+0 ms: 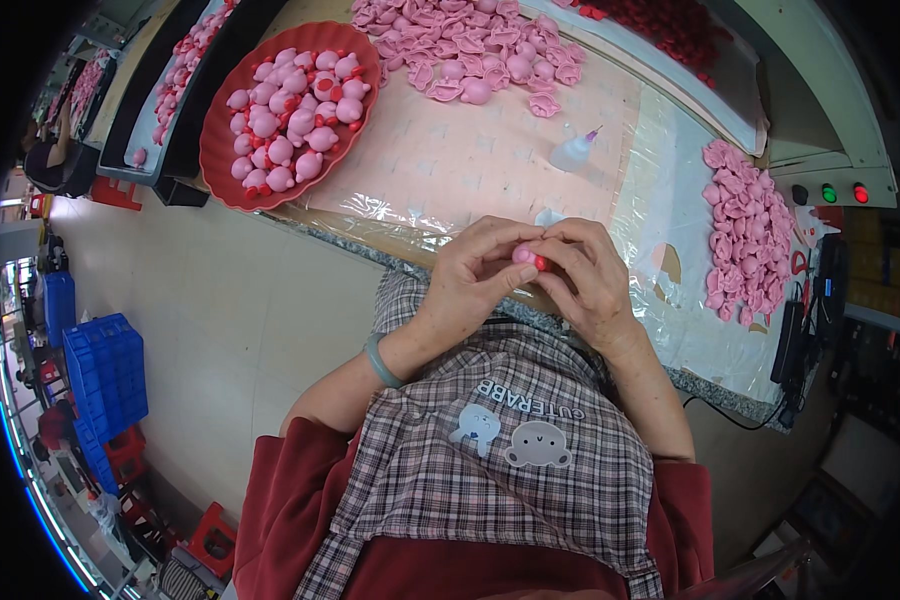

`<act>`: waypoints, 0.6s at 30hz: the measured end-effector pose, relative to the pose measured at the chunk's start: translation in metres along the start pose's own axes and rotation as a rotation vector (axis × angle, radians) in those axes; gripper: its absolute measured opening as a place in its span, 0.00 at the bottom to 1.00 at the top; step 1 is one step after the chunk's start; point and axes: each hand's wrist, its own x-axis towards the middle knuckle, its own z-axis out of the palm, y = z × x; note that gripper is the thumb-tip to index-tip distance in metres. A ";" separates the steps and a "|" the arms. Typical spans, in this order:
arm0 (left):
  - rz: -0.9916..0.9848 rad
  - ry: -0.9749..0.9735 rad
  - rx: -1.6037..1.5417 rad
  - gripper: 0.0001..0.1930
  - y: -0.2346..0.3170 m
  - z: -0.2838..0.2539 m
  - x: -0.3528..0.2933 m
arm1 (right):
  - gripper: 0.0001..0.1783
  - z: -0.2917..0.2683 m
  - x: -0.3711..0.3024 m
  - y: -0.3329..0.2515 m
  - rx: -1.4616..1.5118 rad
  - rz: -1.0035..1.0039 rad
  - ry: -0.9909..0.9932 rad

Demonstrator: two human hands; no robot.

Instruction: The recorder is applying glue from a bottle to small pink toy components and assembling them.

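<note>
Just over the front edge of the table, both hands meet on a small pink ball-shaped plastic piece with a red part (526, 255). Fingers and thumb of my left hand (477, 262) are closed round its left side. My right hand (588, 275) pinches it from the right, by the red part. Much of the piece is hidden behind my fingers. To the left, a red scalloped tray (212, 150) holds several similar pink pieces with red parts. Beyond my hands stands a small translucent squeeze bottle (572, 153) with a thin needle tip.
Loose pink molded pieces (475, 50) are heaped at the back of the table, and another heap (748, 240) lies at the right. A black-edged trough (160, 110) stands far left. Green and red lights show on a pale machine frame (845, 130). Blue crates (105, 375) sit on the floor.
</note>
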 end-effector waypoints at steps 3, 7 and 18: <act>0.045 -0.035 0.064 0.14 -0.002 -0.004 -0.001 | 0.23 -0.003 0.000 -0.005 0.074 0.078 0.010; 0.025 -0.064 0.086 0.15 0.000 -0.002 -0.002 | 0.29 -0.008 0.003 -0.002 0.103 -0.011 -0.041; 0.010 -0.077 0.070 0.14 -0.005 -0.004 -0.004 | 0.26 -0.008 0.003 -0.004 0.177 0.015 -0.087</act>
